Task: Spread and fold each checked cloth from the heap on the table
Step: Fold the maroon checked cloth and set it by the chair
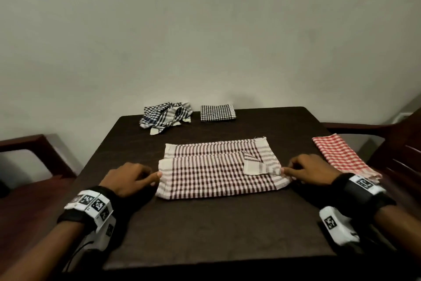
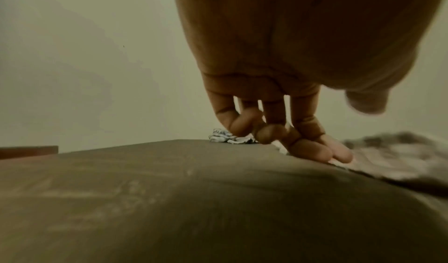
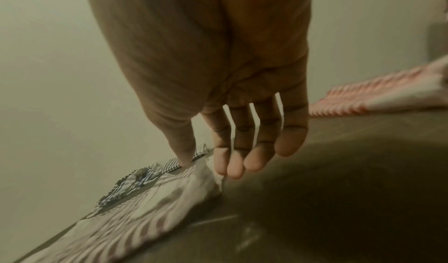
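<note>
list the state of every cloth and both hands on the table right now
brown checked cloth: flat mid-table, folded over once, one corner turned back
heap: crumpled, at the far edge
black checked cloth: folded, beside the heap
red checked cloth: lies flat at the table's right edge
left hand: fingertips at the brown cloth's left edge, grip unclear
right hand: fingertips at its right edge, grip unclear

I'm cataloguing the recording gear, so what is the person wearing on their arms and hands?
Both forearms are bare, with no sleeves or gloves. The left wrist carries a black strap with a white boxy unit bearing black-and-white square code markers; a thin dark cable hangs below it. The right wrist has a matching black band, white marker tags and a white housing.
</note>
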